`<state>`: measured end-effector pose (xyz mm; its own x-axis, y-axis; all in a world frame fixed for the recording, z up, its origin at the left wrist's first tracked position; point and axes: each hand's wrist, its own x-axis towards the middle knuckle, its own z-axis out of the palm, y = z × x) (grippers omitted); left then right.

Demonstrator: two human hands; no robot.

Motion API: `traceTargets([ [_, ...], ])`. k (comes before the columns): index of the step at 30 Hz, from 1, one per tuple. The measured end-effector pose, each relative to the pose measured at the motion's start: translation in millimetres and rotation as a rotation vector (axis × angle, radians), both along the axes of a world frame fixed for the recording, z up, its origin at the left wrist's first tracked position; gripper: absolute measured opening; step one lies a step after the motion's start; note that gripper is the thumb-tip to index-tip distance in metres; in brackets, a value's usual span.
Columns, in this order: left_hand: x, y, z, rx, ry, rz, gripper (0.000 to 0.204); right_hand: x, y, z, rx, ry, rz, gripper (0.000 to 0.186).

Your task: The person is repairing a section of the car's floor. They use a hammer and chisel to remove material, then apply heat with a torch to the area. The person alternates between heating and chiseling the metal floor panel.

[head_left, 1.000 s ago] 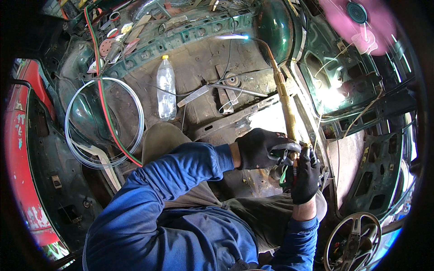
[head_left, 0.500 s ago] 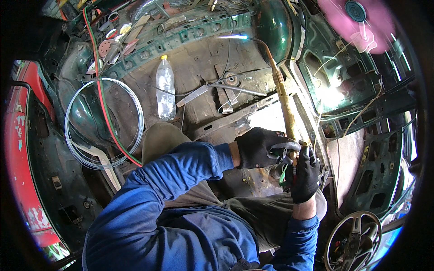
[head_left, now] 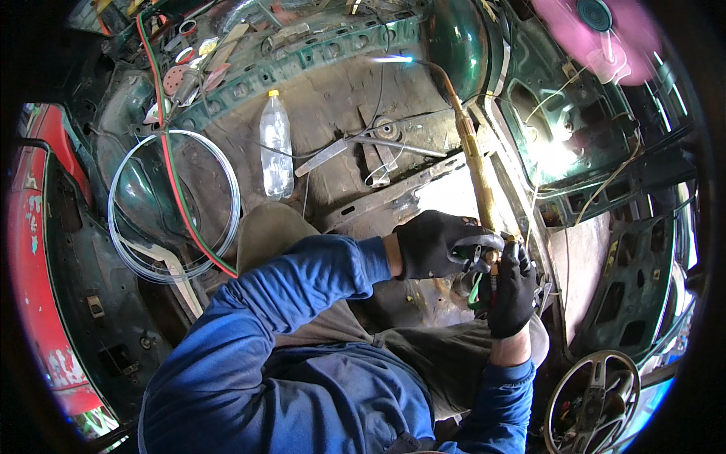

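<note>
A lit brass gas welding torch (head_left: 475,166) points away from me, its thin bent copper tube ending in a small white-blue flame (head_left: 393,59) that points left. My left hand (head_left: 435,246), in a black glove, has its fingers closed at the torch's rear end, by the valves. Wrapped around the torch's base beside it is my right hand (head_left: 513,293), also black-gloved, with its fingers bent. A short piece of green hose (head_left: 475,291) shows between the hands. The fingers partly hide the valves, so I cannot tell which one they touch.
I sit inside a stripped green car body. A clear bottle (head_left: 277,147) with a yellow cap stands on the bare floor. To the left are a wire coil (head_left: 113,204) and red-green twin hoses (head_left: 172,166). A metal strip (head_left: 324,157) lies ahead, a steering wheel (head_left: 554,401) at lower right.
Both hands keep their hold on the torch and have barely shifted. The flame looks slightly shorter at its pale end.
</note>
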<state>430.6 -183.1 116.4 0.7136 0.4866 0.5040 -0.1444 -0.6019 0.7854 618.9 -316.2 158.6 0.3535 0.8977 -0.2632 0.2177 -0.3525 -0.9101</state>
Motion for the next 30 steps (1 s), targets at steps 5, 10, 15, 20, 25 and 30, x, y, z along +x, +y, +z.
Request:
traceTargets([
  [5,-1,-6,13,-0.049,0.058,-0.019,0.054,12,-7,-12,0.181,-0.285,0.104,0.067],
  [10,-4,-10,9,0.041,-0.069,0.11,0.061,20,-9,-24,0.352,-0.477,0.203,0.062],
  [15,-78,45,29,-0.149,0.109,0.231,0.029,17,-5,-3,0.692,-1.014,0.258,0.052],
  [20,-232,98,52,0.253,0.553,0.611,0.041,27,-6,2,0.423,-0.388,0.009,0.057],
  [25,-336,58,-92,-0.12,0.852,0.713,0.044,11,-2,20,0.232,0.331,-0.176,0.067],
  [30,-318,-17,-168,-0.649,0.958,0.764,0.041,4,1,19,0.201,0.217,-0.124,0.058],
])
